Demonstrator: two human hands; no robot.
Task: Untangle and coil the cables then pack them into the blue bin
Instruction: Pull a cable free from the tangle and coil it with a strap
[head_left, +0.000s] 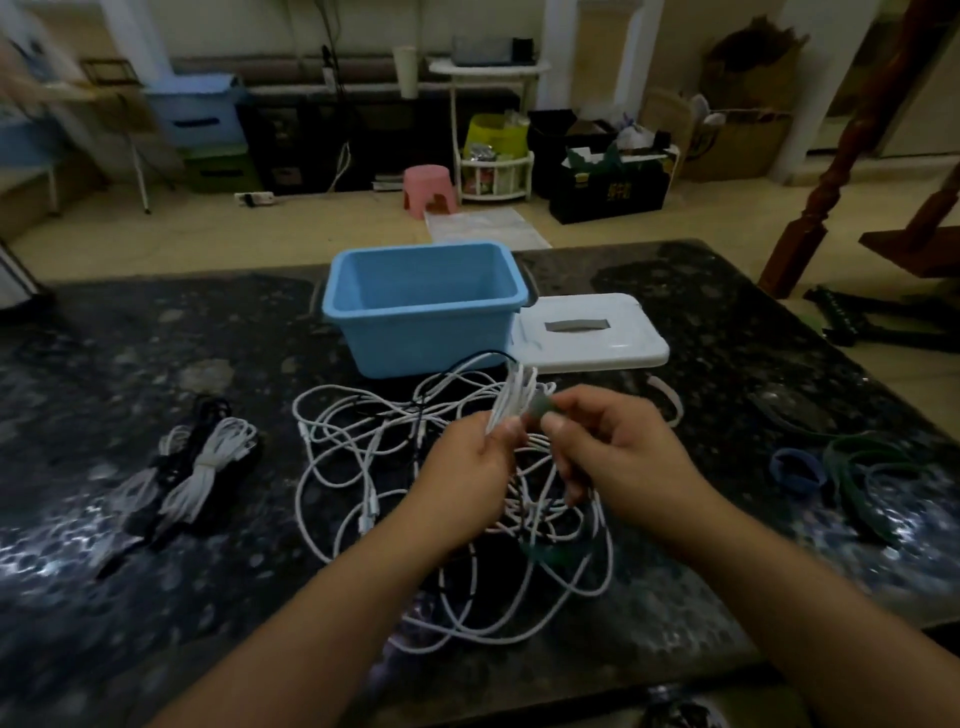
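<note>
While both forearms reach in over the near edge of the bench (104, 374), the two hands meet above its middle. Under them a loose tangle (415, 499) of white cables, with at least one dark strand through it, sprawls from near the front edge towards the bin. The left hand (462, 483) has its fingers curled round a folded white bundle (511, 400), thumb pressed against the strands, holding it up off the bench. The right hand (618, 452), just beside it, pinches a small grey-green strap (540, 406) between thumb and forefinger at the bundle; its other fingers are curled under. Whether the strap already goes round the bundle cannot be told.

Towards the left edge lie coiled cables (192, 473), white and black, side by side and apart from the tangle. Near the right edge lie several loose straps (857, 467), green ones and a blue loop (795, 470); a pale strap (670, 400) lies closer to the middle.

Beyond the hands, at the far middle of the bench, stands the blue bin (423, 332), open and upright. A white lid (592, 338) lies flat, touching its right side.

Past the far edge, on the floor, stands a pink stool (430, 189).
</note>
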